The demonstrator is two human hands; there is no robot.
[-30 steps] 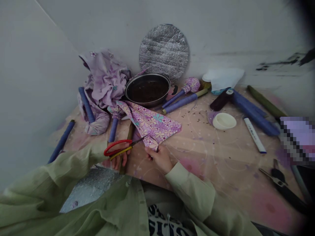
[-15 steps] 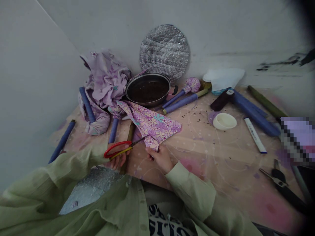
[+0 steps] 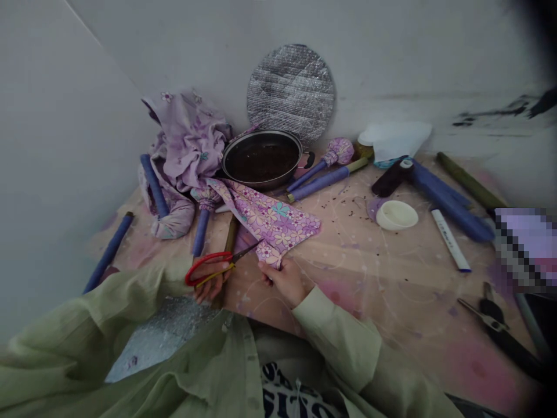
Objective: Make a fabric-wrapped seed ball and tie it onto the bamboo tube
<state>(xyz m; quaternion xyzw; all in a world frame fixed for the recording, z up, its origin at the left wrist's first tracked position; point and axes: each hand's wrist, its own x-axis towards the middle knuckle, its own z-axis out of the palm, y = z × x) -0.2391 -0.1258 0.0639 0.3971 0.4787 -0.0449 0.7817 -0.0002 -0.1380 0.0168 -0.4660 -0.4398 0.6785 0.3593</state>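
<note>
Floral cloth (image 3: pixel 278 229) pinched in right hand (image 3: pixel 282 283); left hand (image 3: pixel 210 285) grips red scissors (image 3: pixel 204 268); pan (image 3: pixel 261 133) holds dark contents (image 3: pixel 261 164).

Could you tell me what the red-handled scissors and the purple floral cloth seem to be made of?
The red-handled scissors look like glossy plastic loops with grey steel blades. The purple floral cloth seems matte cotton, judging by soft folds; fibre uncertain.

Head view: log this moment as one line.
left hand: holding red-handled scissors | right hand: pinching purple floral cloth | scissor tips at cloth edge
</note>
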